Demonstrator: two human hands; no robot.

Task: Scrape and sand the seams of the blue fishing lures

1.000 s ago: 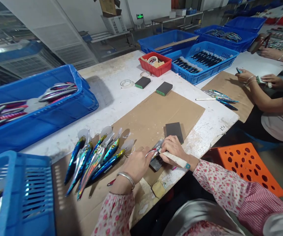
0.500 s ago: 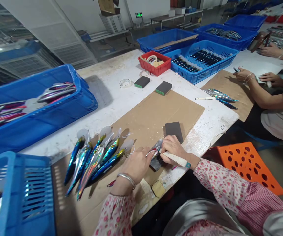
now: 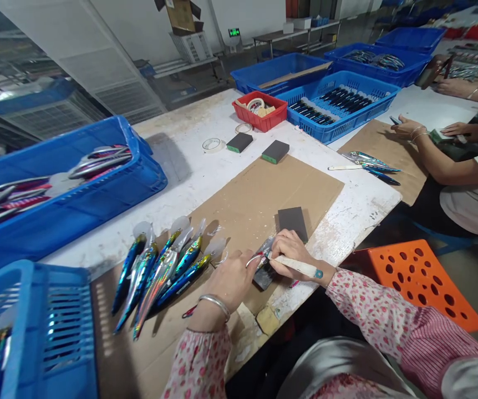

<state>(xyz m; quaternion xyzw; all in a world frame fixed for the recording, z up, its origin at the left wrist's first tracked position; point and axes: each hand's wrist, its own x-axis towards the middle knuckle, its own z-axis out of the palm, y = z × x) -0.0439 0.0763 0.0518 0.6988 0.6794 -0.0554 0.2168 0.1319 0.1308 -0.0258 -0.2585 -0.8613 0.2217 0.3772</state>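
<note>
My left hand (image 3: pixel 231 281) is closed on a fishing lure (image 3: pixel 265 247), mostly hidden by the fingers; a bit of red and silver shows. My right hand (image 3: pixel 291 252) grips a tool with a flat white handle (image 3: pixel 299 267), teal at its end, its tip against the lure and hidden. Beneath both hands lies a dark block (image 3: pixel 264 279). Just beyond my right hand is a dark grey sanding block (image 3: pixel 292 220) on the cardboard sheet (image 3: pixel 259 191). Several shiny blue and silver lures (image 3: pixel 168 271) with clear lips lie left of my left hand.
A blue bin (image 3: pixel 139 177) of lures and a blue slotted crate (image 3: pixel 62 316) stand at left. Two green-edged sanding blocks (image 3: pixel 275 151), a tape roll (image 3: pixel 213 145), a red tray (image 3: pixel 259 116) and a crate (image 3: pixel 339 130) lie beyond. A co-worker's hands (image 3: pixel 409 128) are at right.
My hands stay nearly in place on the lure and the tool. The view has shifted slightly. At right, a green-edged block now shows in the co-worker's hand.
</note>
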